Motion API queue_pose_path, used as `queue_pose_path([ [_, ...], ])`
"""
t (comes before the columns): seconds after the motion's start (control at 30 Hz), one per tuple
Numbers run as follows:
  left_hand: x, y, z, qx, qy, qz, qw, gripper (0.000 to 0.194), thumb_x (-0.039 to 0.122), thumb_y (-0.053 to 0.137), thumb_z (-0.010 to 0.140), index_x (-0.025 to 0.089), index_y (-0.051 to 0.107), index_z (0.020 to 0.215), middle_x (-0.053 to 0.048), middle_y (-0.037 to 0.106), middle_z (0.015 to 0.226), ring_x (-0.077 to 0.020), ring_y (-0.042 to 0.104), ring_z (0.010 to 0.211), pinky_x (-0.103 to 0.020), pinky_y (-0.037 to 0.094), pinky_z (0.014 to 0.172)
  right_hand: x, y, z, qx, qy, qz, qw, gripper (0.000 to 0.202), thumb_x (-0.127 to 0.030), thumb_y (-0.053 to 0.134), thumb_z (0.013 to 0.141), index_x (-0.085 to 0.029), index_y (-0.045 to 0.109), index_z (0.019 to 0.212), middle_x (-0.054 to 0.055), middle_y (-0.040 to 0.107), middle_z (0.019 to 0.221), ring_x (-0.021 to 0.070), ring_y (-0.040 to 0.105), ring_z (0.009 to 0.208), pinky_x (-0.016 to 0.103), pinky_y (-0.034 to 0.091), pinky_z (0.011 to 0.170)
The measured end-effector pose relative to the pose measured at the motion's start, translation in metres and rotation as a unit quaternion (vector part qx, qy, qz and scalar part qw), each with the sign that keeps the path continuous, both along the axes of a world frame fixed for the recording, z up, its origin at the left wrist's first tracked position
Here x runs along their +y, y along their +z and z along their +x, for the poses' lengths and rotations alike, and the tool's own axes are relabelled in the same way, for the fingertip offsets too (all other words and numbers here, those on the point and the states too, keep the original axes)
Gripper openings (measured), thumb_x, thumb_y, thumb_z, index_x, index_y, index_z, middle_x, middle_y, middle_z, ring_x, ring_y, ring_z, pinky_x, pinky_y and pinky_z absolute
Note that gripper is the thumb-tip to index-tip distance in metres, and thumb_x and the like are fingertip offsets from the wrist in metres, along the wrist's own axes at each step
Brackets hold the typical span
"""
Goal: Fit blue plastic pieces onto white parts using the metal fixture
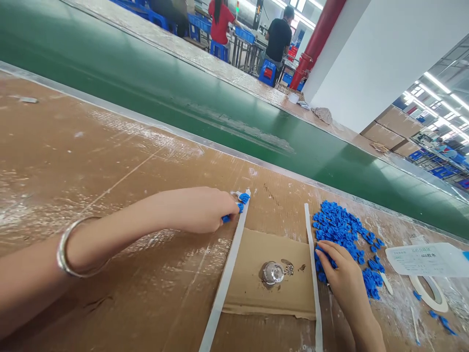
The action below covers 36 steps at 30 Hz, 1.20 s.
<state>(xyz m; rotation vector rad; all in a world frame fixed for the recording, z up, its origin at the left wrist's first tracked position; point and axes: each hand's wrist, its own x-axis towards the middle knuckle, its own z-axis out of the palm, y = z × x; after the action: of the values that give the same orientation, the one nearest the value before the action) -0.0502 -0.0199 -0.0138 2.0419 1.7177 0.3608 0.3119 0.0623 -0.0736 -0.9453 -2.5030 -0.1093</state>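
My left hand (207,210) reaches in from the left, its fingers closed on a small blue plastic piece (226,218). Beside its fingertips, a couple more blue pieces (244,198) lie at the top of the left white tape strip (229,274). My right hand (342,269) is at the left edge of a pile of blue plastic pieces (335,222), thumb and fingers pinched together over a blue piece. Between my hands, a small clear cup (273,273) stands on a cardboard sheet (271,303), with dark wet spots next to it.
A right tape strip (310,234) runs beside the pile. Further right lie a translucent labelled bottle (425,259), a tape roll (441,298) and a cotton swab (415,325). Beyond the table edge runs a green conveyor belt (164,102). People sit working in the background.
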Motion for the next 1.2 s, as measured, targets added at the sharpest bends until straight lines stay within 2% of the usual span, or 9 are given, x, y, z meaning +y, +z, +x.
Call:
queue_pose_path([
  [0.1, 0.003, -0.002, -0.008, 0.163, 0.033, -0.084, 0.983, 0.026, -0.003, 0.048, 0.056, 0.02, 0.059, 0.056, -0.004, 0.057, 0.056, -0.0237, 0.052, 0.046, -0.033, 0.039, 0.052, 0.011, -0.007, 0.001, -0.026, 0.014, 0.017, 0.999, 0.059, -0.05, 0.028, 0.107, -0.012, 0.071, 0.092, 0.009, 0.069, 0.096, 0.0264, 0.067, 0.085, 0.042, 0.057, 0.071],
  [0.2, 0.008, -0.004, -0.007, 0.246, 0.049, -0.069, 0.966, 0.025, -0.004, 0.05, 0.065, 0.016, 0.065, 0.066, -0.01, 0.066, 0.073, -0.0337, 0.064, 0.07, -0.038, 0.046, 0.06, 0.016, -0.009, 0.0, -0.045, 0.035, 0.037, 0.998, 0.065, -0.051, 0.025, 0.107, -0.012, 0.072, 0.086, 0.008, 0.07, 0.091, 0.0261, 0.068, 0.08, 0.041, 0.059, 0.065],
  [0.3, 0.013, -0.006, 0.0, 0.272, 0.039, -0.012, 0.961, 0.017, 0.005, 0.053, 0.082, 0.013, 0.068, 0.084, -0.014, 0.067, 0.089, -0.0352, 0.065, 0.085, -0.04, 0.049, 0.069, 0.018, -0.008, 0.002, -0.056, 0.055, 0.052, 0.996, 0.064, -0.047, 0.026, 0.108, -0.011, 0.073, 0.084, 0.008, 0.071, 0.09, 0.0251, 0.069, 0.077, 0.038, 0.06, 0.061],
  [0.4, 0.016, -0.006, 0.009, 0.236, 0.033, 0.008, 0.971, 0.014, 0.016, 0.052, 0.092, 0.012, 0.066, 0.096, -0.013, 0.066, 0.095, -0.0316, 0.064, 0.088, -0.038, 0.049, 0.071, 0.016, -0.007, 0.003, -0.068, 0.076, 0.058, 0.993, 0.059, -0.038, 0.026, 0.109, -0.009, 0.073, 0.088, 0.009, 0.071, 0.092, 0.0247, 0.068, 0.079, 0.038, 0.06, 0.063],
  [0.57, 0.022, -0.018, 0.019, 0.144, 0.055, -0.057, 0.986, 0.014, 0.022, 0.051, 0.094, 0.013, 0.061, 0.092, -0.011, 0.065, 0.097, -0.0298, 0.064, 0.086, -0.036, 0.048, 0.068, 0.013, -0.009, 0.005, -0.073, 0.102, 0.05, 0.991, 0.048, -0.026, 0.029, 0.107, -0.008, 0.071, 0.091, 0.011, 0.069, 0.097, 0.0251, 0.065, 0.082, 0.039, 0.057, 0.066],
  [0.67, 0.023, -0.028, 0.017, 0.085, 0.049, -0.072, 0.993, 0.002, 0.017, 0.054, 0.088, 0.015, 0.054, 0.09, -0.009, 0.063, 0.097, -0.028, 0.062, 0.085, -0.035, 0.045, 0.065, 0.018, -0.009, 0.008, -0.067, 0.117, 0.032, 0.99, 0.044, -0.029, 0.032, 0.107, -0.011, 0.069, 0.093, 0.01, 0.068, 0.098, 0.024, 0.063, 0.085, 0.038, 0.056, 0.07],
  [0.83, 0.019, -0.029, 0.017, 0.047, 0.034, -0.06, 0.997, 0.015, 0.009, 0.054, 0.08, 0.018, 0.045, 0.088, -0.007, 0.06, 0.092, -0.0244, 0.059, 0.079, -0.031, 0.037, 0.06, 0.022, 0.003, 0.013, -0.061, 0.131, 0.012, 0.989, 0.039, -0.042, 0.036, 0.108, -0.014, 0.064, 0.102, 0.007, 0.065, 0.096, 0.0234, 0.06, 0.087, 0.036, 0.051, 0.072],
  [1.03, 0.018, -0.018, 0.026, -0.01, 0.073, -0.052, 0.996, 0.02, 0.007, 0.055, 0.079, 0.018, 0.046, 0.092, -0.002, 0.06, 0.08, -0.0219, 0.058, 0.072, -0.028, 0.033, 0.056, -0.031, 0.023, -0.02, 0.02, 0.173, -0.059, 0.983, 0.024, -0.032, 0.049, 0.106, -0.017, 0.053, 0.124, 0.004, 0.062, 0.108, 0.0216, 0.052, 0.1, 0.031, 0.042, 0.089],
  [1.2, 0.018, -0.02, 0.03, -0.132, 0.069, -0.046, 0.988, 0.028, 0.01, 0.058, 0.084, 0.02, 0.053, 0.11, 0.0, 0.061, 0.085, -0.0201, 0.061, 0.08, -0.028, 0.04, 0.07, -0.063, 0.015, -0.052, 0.027, 0.219, -0.083, 0.972, 0.023, -0.024, 0.045, 0.107, -0.015, 0.051, 0.127, 0.003, 0.061, 0.116, 0.0213, 0.047, 0.101, 0.029, 0.037, 0.093],
])
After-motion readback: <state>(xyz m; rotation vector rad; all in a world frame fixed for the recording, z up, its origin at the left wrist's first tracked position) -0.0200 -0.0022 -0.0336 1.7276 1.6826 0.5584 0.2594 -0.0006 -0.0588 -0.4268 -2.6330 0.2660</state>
